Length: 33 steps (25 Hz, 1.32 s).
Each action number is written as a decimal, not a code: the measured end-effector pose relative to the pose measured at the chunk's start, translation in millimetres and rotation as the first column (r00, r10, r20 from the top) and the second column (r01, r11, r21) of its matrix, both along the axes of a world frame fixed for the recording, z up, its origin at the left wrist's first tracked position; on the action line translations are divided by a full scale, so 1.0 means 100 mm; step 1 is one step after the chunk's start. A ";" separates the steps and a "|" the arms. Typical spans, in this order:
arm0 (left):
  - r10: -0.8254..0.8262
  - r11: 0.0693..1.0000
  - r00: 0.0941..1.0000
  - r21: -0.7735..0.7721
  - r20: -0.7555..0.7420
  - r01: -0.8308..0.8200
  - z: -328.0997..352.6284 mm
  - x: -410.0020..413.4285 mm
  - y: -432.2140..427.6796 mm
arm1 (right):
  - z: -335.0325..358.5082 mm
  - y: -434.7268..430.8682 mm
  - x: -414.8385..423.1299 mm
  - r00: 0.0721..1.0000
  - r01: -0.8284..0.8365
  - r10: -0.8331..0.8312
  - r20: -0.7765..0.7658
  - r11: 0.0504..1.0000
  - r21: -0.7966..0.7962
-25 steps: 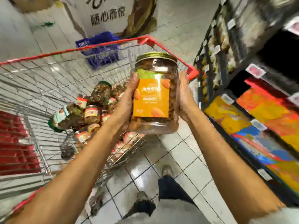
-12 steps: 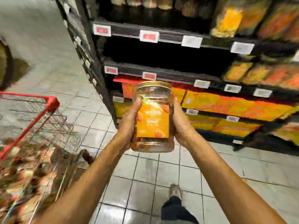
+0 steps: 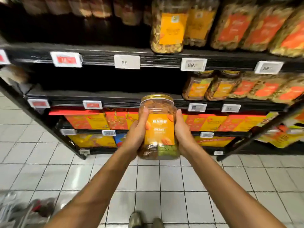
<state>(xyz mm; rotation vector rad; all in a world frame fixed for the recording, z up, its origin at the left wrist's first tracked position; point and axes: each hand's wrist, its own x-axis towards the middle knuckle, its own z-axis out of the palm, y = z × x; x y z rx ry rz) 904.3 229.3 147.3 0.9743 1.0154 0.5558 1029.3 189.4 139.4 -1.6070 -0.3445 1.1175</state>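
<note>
A shopper's two hands carry a clear plastic jar of nuts with a gold screw lid and an orange label (image 3: 158,129), upright and square to a black middle shelf (image 3: 115,100) in a supermarket aisle. The jar hangs in the air just in front of that shelf's front edge, its lid level with the edge and its base well below it.

The left hand (image 3: 137,135) and right hand (image 3: 183,134) are clamped on opposite sides of the jar. Their palms press the lower half and their thumbs run up the front on either side of the label. The two-sided grip looks chosen for a wide, smooth and probably heavy container, which one hand could hardly span. Holding it low also leaves the label readable and the lid clear. Both forearms reach forward, nearly straight and converging on the jar, with the wrists turned inward.

The stretch of the shelf directly behind and to the left of the jar is dark and bare. Further right on the same shelf stand similar gold-lidded nut jars with orange labels (image 3: 198,85), which suggests this one is bound for the gap beside them. It would have to be lifted above the edge to get there.

White and red price tags (image 3: 92,104) line the shelf's front. Orange and yellow gift boxes (image 3: 87,120) fill the tier beneath it, and larger nut jars (image 3: 169,27) sit on the tier above. The white tiled floor (image 3: 49,170) spreads out below the shelf.
</note>
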 end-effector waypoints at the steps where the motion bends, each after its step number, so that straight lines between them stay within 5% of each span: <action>1: -0.018 1.000 0.999 0.011 -0.027 0.018 -0.02 0.18 0.22 | -0.04 0.19 0.17 1.000 0.016 -0.016 0.008 1.000 -0.007; 10: 0.054 0.993 0.998 0.108 -0.041 -0.049 -0.42 1.30 1.73 | -0.43 1.70 1.22 0.979 0.119 -0.117 0.168 0.993 0.000; 16: 0.179 0.962 0.984 0.212 -0.013 -0.172 -0.59 1.66 2.34 | -0.61 2.31 1.46 0.944 0.207 -0.250 0.217 0.957 0.204; 23: 0.166 0.964 0.983 0.198 0.071 -0.177 -0.98 1.68 2.46 | -0.94 2.03 1.29 0.831 0.306 -0.412 0.374 0.900 0.312; 27: 0.169 0.971 0.974 0.147 0.151 -0.191 -1.02 1.79 2.43 | -1.08 1.65 1.13 0.823 0.195 -0.353 0.445 0.911 0.363; 33: 0.191 0.962 0.982 0.201 0.000 -0.187 -0.95 2.10 2.15 | -1.03 1.48 1.34 0.729 0.296 -0.373 0.574 0.928 0.227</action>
